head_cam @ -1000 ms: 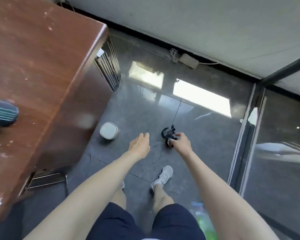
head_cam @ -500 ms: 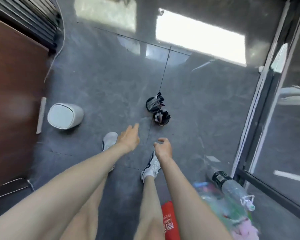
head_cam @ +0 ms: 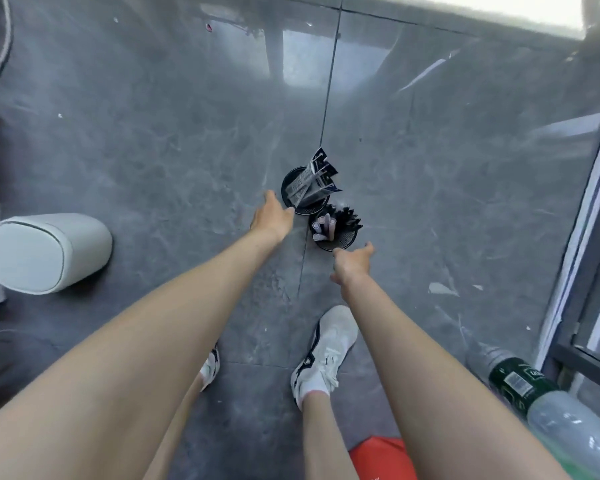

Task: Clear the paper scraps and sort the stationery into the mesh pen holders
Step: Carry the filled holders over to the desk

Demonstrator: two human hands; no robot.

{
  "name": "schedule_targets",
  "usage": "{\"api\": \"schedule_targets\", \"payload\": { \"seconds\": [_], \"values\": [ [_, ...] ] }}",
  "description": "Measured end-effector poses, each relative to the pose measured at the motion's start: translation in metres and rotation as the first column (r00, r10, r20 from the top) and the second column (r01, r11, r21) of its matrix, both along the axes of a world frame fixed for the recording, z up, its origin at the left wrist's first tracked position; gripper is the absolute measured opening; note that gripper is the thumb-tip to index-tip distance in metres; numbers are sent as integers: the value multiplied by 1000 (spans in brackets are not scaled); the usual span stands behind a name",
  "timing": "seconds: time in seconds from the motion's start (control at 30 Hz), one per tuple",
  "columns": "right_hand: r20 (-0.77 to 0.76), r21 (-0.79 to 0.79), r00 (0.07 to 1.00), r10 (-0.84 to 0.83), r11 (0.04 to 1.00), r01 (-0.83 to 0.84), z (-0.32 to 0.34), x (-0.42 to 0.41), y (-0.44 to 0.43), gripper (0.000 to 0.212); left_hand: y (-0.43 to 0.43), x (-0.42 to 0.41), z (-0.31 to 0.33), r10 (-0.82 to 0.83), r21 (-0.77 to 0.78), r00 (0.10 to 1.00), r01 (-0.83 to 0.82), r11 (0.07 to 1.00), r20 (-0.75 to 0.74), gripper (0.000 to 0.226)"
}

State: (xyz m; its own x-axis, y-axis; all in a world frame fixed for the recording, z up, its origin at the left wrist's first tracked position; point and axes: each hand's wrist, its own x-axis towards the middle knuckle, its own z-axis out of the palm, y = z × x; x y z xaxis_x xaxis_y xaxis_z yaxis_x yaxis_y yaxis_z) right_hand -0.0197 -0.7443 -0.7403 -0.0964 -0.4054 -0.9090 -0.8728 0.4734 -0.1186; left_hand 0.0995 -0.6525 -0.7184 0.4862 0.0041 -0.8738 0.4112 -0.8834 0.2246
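Note:
Two black mesh pen holders stand side by side on the grey tiled floor. The farther holder (head_cam: 289, 192) contains flat packaged refills that stick out at an angle. The nearer holder (head_cam: 347, 239) contains black pens and several pale pink ones. My left hand (head_cam: 272, 214) reaches down with its fingers at the left rim of the farther holder, holding nothing. My right hand (head_cam: 353, 263) hovers just in front of the nearer holder, fingers spread and empty.
A white lidded bin (head_cam: 45, 251) stands on the floor at the left. A plastic bottle with a dark green label (head_cam: 530, 389) and a red object (head_cam: 381, 457) lie at the lower right. A metal door frame (head_cam: 582, 216) runs along the right. My white shoes (head_cam: 326, 355) are below the holders.
The view has dropped closer to the floor. Both hands have moved forward to the two holders; half a second ago they were well short of them.

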Motion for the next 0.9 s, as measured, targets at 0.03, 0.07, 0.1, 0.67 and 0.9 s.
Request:
{"api": "schedule_targets", "payload": {
  "seconds": [0.03, 0.07, 0.1, 0.67, 0.9],
  "values": [
    [5, -3, 1000, -29, 1000, 29, -10, -1, -2, 85, -4, 0, -10, 29, -7, 1000, -29, 1000, -7, 51],
    [-1, -6, 999, -47, 999, 47, -15, 0, -3, 83, -7, 1, -19, 61, -18, 998, -61, 998, -11, 50],
    [0, -6, 998, -59, 998, 59, -20, 0, -5, 79, -10, 2, -27, 95, -24, 995, -96, 995, -17, 49],
    [172, 164, 908, -381, 920, 355, -22, 10, -28, 40, 3, 17, -42, 486, -177, 870, -492, 852, -80, 33],
    [172, 129, 970, -170, 980, 149, 102, 26, -50, 20, 19, 28, 61, 472, -105, 873, -484, 868, -123, 27]
  ]
}}
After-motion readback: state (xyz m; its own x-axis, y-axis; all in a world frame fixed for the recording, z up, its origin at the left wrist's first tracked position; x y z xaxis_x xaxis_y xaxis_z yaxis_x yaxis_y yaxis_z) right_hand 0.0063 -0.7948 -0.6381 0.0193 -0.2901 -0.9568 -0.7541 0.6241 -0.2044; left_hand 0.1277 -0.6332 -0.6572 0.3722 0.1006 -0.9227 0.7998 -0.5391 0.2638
